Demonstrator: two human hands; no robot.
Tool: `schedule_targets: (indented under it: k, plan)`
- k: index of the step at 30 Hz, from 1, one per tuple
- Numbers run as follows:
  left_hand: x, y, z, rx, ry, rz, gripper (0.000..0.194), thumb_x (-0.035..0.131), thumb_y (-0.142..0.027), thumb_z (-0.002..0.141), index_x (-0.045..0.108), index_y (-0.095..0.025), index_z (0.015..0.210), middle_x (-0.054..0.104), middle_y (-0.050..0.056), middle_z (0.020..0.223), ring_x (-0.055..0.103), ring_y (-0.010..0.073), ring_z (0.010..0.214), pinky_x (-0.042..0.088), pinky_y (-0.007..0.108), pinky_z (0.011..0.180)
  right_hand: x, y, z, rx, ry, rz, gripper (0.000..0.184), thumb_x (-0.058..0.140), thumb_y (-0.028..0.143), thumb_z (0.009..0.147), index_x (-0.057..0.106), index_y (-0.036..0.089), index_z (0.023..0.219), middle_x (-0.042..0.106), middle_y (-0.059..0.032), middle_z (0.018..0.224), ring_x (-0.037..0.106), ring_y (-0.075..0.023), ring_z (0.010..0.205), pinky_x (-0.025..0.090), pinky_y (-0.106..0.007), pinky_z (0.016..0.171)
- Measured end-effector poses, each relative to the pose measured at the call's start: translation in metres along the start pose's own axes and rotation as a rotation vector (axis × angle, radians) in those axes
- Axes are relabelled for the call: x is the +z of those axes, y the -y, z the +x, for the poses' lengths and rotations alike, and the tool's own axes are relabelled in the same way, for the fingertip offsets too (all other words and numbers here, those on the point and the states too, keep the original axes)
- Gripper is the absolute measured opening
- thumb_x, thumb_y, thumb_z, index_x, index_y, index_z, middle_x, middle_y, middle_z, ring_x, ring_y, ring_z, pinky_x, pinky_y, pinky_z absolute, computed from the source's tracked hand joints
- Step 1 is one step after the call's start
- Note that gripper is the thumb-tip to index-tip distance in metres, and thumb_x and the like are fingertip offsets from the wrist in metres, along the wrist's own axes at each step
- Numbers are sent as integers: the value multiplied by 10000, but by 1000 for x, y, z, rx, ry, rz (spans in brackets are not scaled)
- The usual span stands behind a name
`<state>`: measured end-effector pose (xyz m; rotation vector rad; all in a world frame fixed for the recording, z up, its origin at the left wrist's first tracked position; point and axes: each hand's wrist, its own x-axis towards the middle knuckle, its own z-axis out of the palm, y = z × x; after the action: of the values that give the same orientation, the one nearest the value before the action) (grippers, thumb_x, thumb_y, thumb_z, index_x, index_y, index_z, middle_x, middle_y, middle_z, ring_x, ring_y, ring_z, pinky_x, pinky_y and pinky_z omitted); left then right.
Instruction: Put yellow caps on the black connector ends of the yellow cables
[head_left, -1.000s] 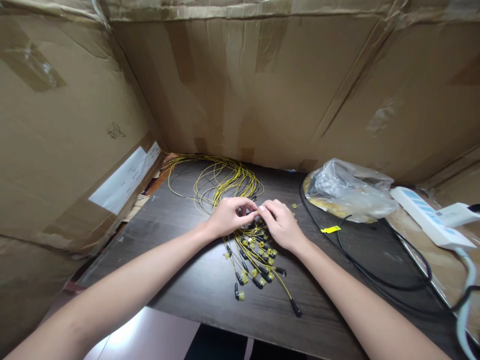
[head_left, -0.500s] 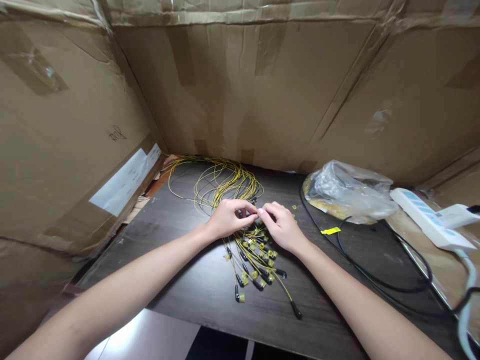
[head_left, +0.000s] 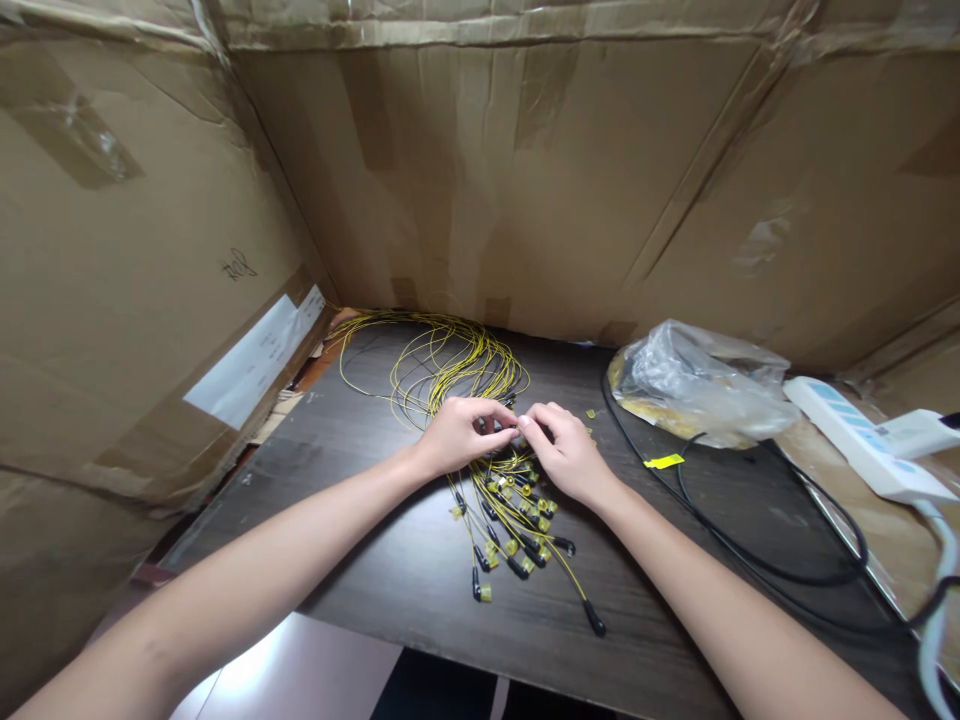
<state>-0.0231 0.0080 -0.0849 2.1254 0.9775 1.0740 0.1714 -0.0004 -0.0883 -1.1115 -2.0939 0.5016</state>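
A: Where are the wires?
B: Yellow wires (head_left: 480,362) lie looped on the table (head_left: 375,565) beyond your hands; black plugs (head_left: 595,618) and yellow clips (head_left: 486,593) fan out nearer you.
A: Grip?
B: Your left hand (head_left: 459,434) and right hand (head_left: 561,452) meet at the fingertips over the bunch (can't tell whether they're clamped on anything; too small).
A: Further out?
B: Plastic bag (head_left: 697,385) rightward, then power strip (head_left: 847,430).

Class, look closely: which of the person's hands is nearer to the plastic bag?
Right. The right hand is to the left of the plastic bag in the picture; the left hand is farther left, beyond the right hand.
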Motion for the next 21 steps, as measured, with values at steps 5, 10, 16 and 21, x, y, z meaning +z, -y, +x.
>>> schedule_targets:
  k: [5,10,16,21]
  plan:
    - [1,-1,0,3,-12,1,160,707,-281,864,753,-135,907,736,28,769,568,79,570,457,191,576,-1,1,0,-6,-11,33,313,402,308,1005,483,213,718,580,-31,747,508,-199,762,371,-338,717]
    - [-1,-2,1,-2,-10,-7,172,714,-299,864,759,-143,919,742,28,787,574,79,576,462,190,576,-3,2,-1,-42,-38,84,129,478,230,941,557,208,842,598,-41,836,531,-203,809,402,-340,744]
    - [0,-1,0,11,-4,-14,141,731,-270,843,762,-141,889,737,21,726,580,81,557,467,188,568,0,0,1,-46,-4,25,342,415,301,995,450,220,665,535,-24,674,475,-198,709,368,-341,691]
    - [0,-3,1,14,-5,8,139,713,-263,855,754,-140,906,743,27,766,603,84,586,484,187,589,-2,2,1,-23,13,13,395,374,321,1017,427,219,639,530,-22,657,467,-194,695,363,-346,696]
